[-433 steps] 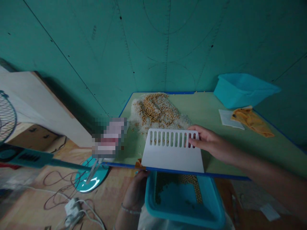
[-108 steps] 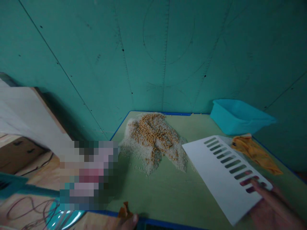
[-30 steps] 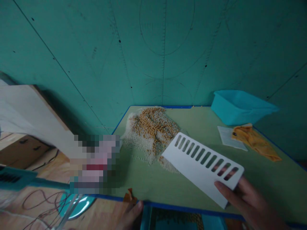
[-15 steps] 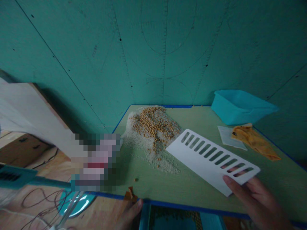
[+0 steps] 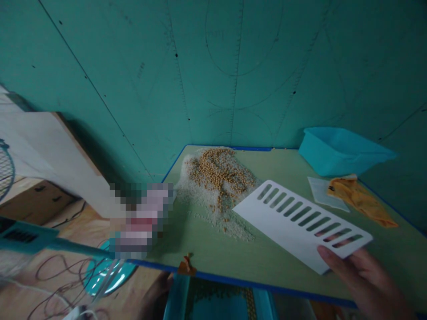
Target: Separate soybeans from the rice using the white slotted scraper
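Observation:
My right hand [image 5: 370,275] grips a flat white slotted plate [image 5: 287,231] by its near right corner, thumb on top and fingers behind the slots. The plate is held tilted over the table, its far left end by a pile of tan beans [image 5: 222,171] mixed with pale rice-like grains [image 5: 196,195]. Below the table's front edge, my left hand [image 5: 158,291] is at the left side of a blue bin [image 5: 175,295], closed on its edge; the fingers are partly hidden. Beans and darker bits lie inside the bin.
A blue-edged table [image 5: 283,262] stands against a green wall. At its right are a turquoise basin [image 5: 333,155], a white sheet [image 5: 323,193] and an orange cloth [image 5: 363,200]. A brown scrap [image 5: 187,266] sits on the front edge. A fan's turquoise base [image 5: 106,271] and cables are on the floor left.
The blue bin under the table has shifted left, and my left hand has moved left with it. The slotted plate stays nearly in place in my right hand. The view has turned slightly left.

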{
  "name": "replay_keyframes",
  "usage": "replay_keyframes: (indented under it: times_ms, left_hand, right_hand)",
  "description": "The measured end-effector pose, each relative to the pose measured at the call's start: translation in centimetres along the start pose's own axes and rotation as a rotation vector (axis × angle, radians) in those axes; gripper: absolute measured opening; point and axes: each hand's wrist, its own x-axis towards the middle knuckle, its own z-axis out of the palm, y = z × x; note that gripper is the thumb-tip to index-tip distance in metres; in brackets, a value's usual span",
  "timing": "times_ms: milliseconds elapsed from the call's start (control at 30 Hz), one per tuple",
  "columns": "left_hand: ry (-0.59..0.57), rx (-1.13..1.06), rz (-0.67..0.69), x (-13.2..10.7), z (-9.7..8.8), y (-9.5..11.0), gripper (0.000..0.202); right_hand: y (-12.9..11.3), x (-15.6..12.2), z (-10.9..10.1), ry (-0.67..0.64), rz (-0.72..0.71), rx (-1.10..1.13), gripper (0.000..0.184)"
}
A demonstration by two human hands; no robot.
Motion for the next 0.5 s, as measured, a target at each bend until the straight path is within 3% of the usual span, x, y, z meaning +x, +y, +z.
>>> replay_keyframes:
  times_ms: [133, 400, 500]
  left_hand:
    - [0.011, 0.003, 0.044, -0.1, 0.2, 0.5, 0.042]
    - [0.050, 0.032, 0.127, 0.1, 0.3, 1.1, 0.043]
    - [0.059, 0.052, 0.135, 0.1, -0.1, 1.0, 0.036]
  right_hand:
    - [-0.6, -0.5, 0.8, -0.082, -0.007, 0.043, 0.037]
    - [-3.4, -0.4, 3.9, -0.543, -0.156, -0.117, 0.034]
    - [-4.1, 0.2, 5.1, -0.646, -0.231, -0.140, 0.031]
